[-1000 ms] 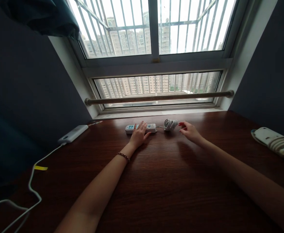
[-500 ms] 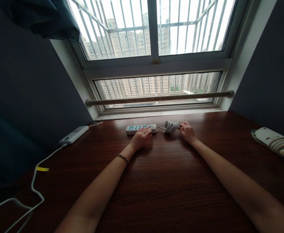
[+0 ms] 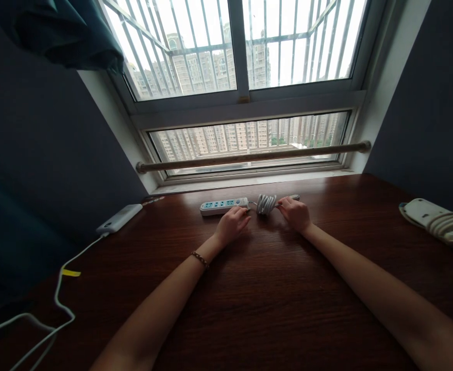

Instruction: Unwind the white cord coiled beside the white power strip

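A white power strip (image 3: 223,205) with blue sockets lies near the far edge of a dark wooden table (image 3: 272,288), below the window. Its white cord is wound into a coil (image 3: 265,203) just to the right. My left hand (image 3: 233,224) rests with curled fingers against the strip's near right end. My right hand (image 3: 295,213) touches the right side of the coil, fingers bent around the cord there. A beaded bracelet sits on my left wrist.
A white power bank (image 3: 120,218) lies at the left with a white cable (image 3: 60,293) trailing toward the near left corner. Another white power strip with wound cord (image 3: 438,221) sits at the right edge. A wooden rail (image 3: 249,155) crosses the window.
My left hand slid back off the top of the strip to its near right end. My right hand moved in from beside the coil and took hold of its cord; the coil shifted slightly left.
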`<control>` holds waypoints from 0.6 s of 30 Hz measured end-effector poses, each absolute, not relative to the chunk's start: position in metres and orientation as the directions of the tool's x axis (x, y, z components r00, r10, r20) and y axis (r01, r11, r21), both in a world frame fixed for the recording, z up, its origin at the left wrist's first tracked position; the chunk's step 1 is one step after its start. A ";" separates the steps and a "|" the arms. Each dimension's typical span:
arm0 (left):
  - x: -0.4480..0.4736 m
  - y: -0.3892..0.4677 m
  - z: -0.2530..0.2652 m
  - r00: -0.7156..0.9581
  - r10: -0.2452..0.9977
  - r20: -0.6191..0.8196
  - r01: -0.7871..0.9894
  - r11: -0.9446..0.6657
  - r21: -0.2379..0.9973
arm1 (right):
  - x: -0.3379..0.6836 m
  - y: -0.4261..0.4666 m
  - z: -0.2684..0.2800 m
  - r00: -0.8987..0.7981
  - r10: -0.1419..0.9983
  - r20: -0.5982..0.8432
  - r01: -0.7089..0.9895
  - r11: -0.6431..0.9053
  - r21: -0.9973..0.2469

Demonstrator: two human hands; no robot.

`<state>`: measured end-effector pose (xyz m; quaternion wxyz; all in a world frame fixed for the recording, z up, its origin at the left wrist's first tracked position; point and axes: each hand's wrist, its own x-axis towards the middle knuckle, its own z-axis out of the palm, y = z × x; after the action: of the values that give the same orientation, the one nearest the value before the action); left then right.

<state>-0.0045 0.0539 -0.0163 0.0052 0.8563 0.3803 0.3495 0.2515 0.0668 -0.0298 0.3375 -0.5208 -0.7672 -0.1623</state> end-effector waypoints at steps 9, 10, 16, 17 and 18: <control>0.028 0.045 -0.032 0.198 0.830 0.522 0.547 -0.535 0.643 | 0.219 0.036 -0.017 -0.268 0.721 0.639 0.891 0.437 -0.120; 0.028 0.044 -0.033 0.182 0.840 0.511 0.537 -0.520 0.664 | 0.216 0.033 -0.014 -0.286 0.723 0.629 0.880 0.458 -0.127; 0.028 0.043 -0.030 0.099 0.879 0.467 0.508 -0.448 0.736 | 0.201 0.021 0.004 -0.232 0.811 0.537 0.802 0.471 -0.366; 0.029 0.042 -0.028 0.086 0.883 0.462 0.509 -0.437 0.741 | 0.202 0.019 0.006 -0.225 0.827 0.514 0.773 0.473 -0.423; 0.030 0.040 -0.026 0.080 0.886 0.457 0.512 -0.430 0.744 | 0.205 0.017 0.007 -0.228 0.839 0.494 0.738 0.479 -0.475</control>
<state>0.0301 0.0397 -0.0255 0.2013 0.7066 0.4944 0.4645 0.2048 0.0173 0.0070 0.3617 -0.5054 -0.7803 0.0700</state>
